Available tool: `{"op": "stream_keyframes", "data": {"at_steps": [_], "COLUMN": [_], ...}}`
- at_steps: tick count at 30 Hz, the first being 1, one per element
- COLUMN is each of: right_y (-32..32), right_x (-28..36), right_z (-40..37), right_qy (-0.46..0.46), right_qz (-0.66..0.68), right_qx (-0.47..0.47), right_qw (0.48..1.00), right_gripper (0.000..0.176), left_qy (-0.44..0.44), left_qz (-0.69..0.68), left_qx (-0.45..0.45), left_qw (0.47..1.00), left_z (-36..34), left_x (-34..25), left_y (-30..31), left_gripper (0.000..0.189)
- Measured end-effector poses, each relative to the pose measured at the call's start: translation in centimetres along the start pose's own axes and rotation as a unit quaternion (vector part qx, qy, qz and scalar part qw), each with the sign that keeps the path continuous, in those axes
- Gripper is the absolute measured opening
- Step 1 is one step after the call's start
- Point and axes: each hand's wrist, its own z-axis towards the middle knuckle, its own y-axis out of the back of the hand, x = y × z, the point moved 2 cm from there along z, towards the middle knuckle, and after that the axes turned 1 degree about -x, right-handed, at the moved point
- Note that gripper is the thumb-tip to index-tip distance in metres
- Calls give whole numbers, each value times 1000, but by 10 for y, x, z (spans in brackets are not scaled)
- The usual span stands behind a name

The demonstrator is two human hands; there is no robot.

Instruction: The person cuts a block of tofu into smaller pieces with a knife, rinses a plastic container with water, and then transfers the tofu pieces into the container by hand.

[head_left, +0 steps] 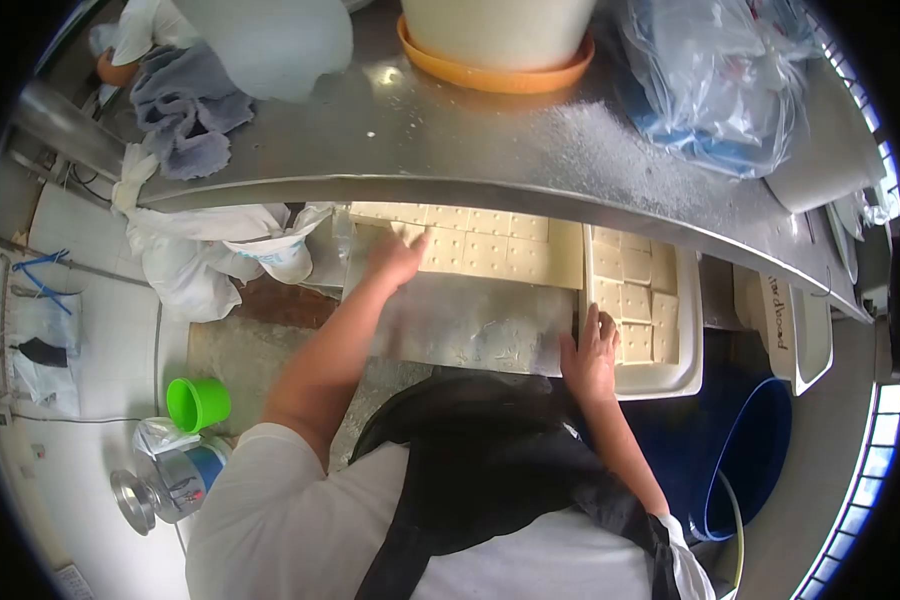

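Observation:
A sheet of pale, cream-coloured dough, cut into pieces and pricked with small holes, lies on a lower steel surface beneath the shelf edge. At its left part is my left hand, its fingers reaching onto the dough and slightly apart. My right hand rests at the left rim of a white tray, fingers stretched out and thumb apart. Inside that tray are rows of similar pricked dough pieces, beside the right fingertips. Part of the dough sheet is hidden under the shelf.
A steel shelf crosses in front, bearing a bucket on an orange base, a grey cloth, scattered white powder and plastic bags. White sacks hang left. A blue barrel stands right; a green bucket left.

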Motion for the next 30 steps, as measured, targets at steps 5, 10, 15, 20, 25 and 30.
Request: {"op": "stream_keyframes", "data": {"at_steps": [5,10,15,20,25,30], "right_y": [-5,-3,3,36,51,52], "right_x": [-7,-5,-8,41,99,80], "right_z": [0,3,8,26,57,55], "right_qy": [18,3,48,100,61,124], "right_qz": [40,59,130,213,448,529], "right_qx": [-31,-32,-129,-150,95,-27], "right_qw": [999,998,982,960,887,839], "right_gripper": [75,71,56,43,75,87], "left_qy": [220,49,31,74,-57,-222], "left_qz": [-348,-320,-566,-683,-669,-595], "left_qx": [77,103,122,189,237,247], "left_qw": [908,941,815,701,702,732], "left_z": [32,14,-8,-58,-102,-144], "left_x": [30,31,77,62,-53,-144], "left_y": [6,-6,3,21,13,19], "left_gripper": [71,69,44,43,49,67]}}
